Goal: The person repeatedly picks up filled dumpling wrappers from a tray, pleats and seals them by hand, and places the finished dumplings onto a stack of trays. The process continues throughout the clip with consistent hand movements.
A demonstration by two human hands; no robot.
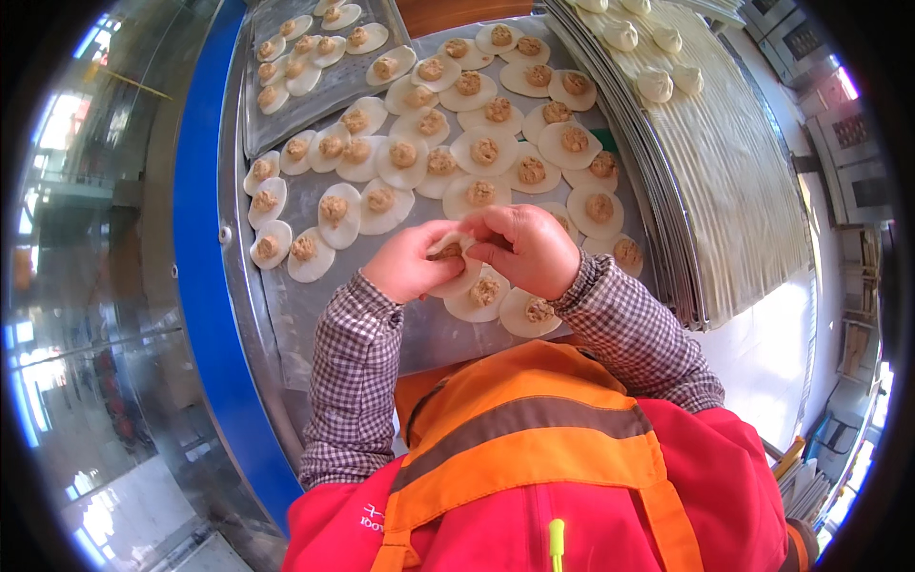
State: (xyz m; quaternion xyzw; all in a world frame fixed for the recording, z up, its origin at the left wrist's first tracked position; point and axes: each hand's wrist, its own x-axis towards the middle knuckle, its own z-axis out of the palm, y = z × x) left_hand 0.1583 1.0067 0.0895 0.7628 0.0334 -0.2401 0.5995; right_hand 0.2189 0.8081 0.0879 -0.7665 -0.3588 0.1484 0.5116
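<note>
My left hand [414, 262] cups a round dough wrapper [454, 277] with brown minced filling [449, 251] in its hollow. The thumb and fingers of my right hand [525, 250] pinch the wrapper's upper right edge, where the dough is gathered. The side facing my left thumb still shows filling. Just under my hands lie two flat wrappers, one topped with a filling mound [485, 291] and the other with a filling mound [540, 309]. Many more filled wrappers [484, 150] spread over the metal worktop [422, 343], some overlapping.
At upper left a perforated metal tray [314, 107] bears several filled wrappers. On the right, stacked trays under a ribbed cloth [729, 200] carry several closed, pleated buns [654, 84]. A blue edge [207, 214] and a glass panel [107, 250] run along the left.
</note>
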